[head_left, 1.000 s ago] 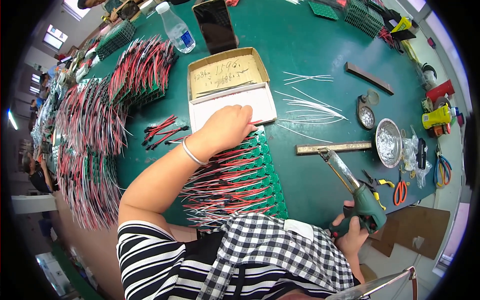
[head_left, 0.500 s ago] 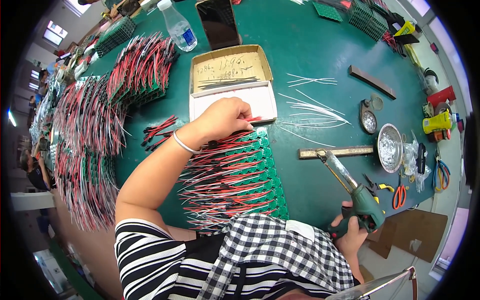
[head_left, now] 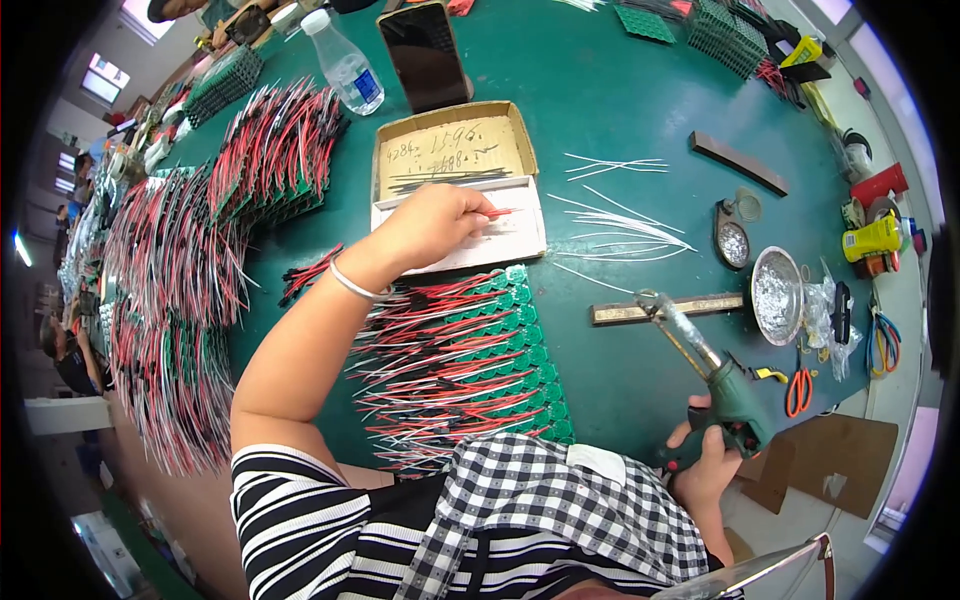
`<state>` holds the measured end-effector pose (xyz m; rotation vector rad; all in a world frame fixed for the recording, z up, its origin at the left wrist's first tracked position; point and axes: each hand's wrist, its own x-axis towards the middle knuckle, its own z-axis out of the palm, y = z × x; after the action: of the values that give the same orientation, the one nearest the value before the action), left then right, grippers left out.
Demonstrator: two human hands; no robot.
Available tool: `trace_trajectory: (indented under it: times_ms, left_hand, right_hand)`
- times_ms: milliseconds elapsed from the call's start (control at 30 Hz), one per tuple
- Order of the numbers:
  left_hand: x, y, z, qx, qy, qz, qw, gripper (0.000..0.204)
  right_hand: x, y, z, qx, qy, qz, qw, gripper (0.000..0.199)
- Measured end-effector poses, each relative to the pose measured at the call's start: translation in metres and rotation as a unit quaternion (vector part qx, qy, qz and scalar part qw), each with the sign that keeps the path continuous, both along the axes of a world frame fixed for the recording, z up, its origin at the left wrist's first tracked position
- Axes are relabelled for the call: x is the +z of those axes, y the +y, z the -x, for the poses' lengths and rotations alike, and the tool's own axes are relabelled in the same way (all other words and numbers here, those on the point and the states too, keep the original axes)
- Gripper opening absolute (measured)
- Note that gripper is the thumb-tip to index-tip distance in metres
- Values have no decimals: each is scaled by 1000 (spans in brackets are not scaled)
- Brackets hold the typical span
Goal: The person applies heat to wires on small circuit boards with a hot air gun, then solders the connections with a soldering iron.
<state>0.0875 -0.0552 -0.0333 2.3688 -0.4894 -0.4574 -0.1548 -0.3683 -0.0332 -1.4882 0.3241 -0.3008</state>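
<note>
A red wire (head_left: 497,212) is pinched in the left hand (head_left: 432,224) over a white tray (head_left: 500,236) — the soldering iron (head_left: 712,368) is gripped by the right hand (head_left: 708,462). Many wired green boards (head_left: 470,370) are laid out on the tabletop (head_left: 620,110) — loose white wires (head_left: 625,215) remain unused.

I'm sitting at a big green table (head_left: 620,110) that's filling most of my view, and daylight is coming through windows (head_left: 105,85) off to my far left.
</note>
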Motion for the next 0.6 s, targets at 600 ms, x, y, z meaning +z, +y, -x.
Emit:
trace_trajectory:
  times_ms: [600]
  left_hand:
    - [13,-3,-6,199,-2,391,899,14]
  right_hand:
    - [12,6,-35,29,-104,-72,992,46]
